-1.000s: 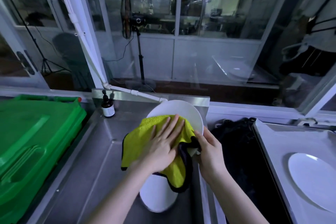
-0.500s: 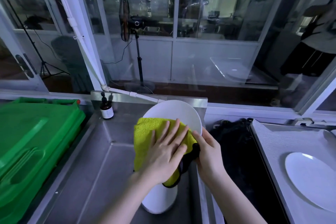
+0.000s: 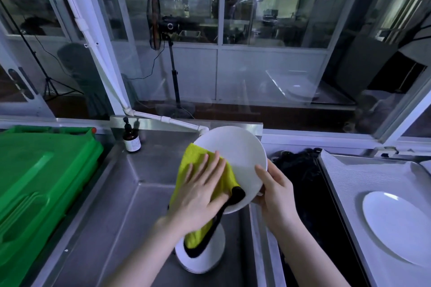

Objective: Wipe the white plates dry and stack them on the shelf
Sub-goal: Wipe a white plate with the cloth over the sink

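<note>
A white plate (image 3: 240, 154) is held tilted over the steel sink, my right hand (image 3: 275, 191) gripping its right rim. My left hand (image 3: 200, 191) lies flat, fingers spread, pressing a yellow cloth with a black edge (image 3: 193, 158) against the plate's left half. The cloth's lower end hangs down over a stack of white plates (image 3: 210, 261) standing in the sink. Another white plate (image 3: 396, 223) lies flat on the steel tray shelf (image 3: 349, 175) at the right.
A green plastic crate (image 3: 39, 184) fills the left side. A small brown pump bottle (image 3: 131, 140) stands at the sink's (image 3: 112, 212) back left corner. A white pipe (image 3: 168, 120) runs along the back ledge. Something dark and black (image 3: 300, 175) lies between sink and tray.
My left hand has slid the cloth toward the plate's left side, baring the right half of the plate. My right hand holds the rim as before.
</note>
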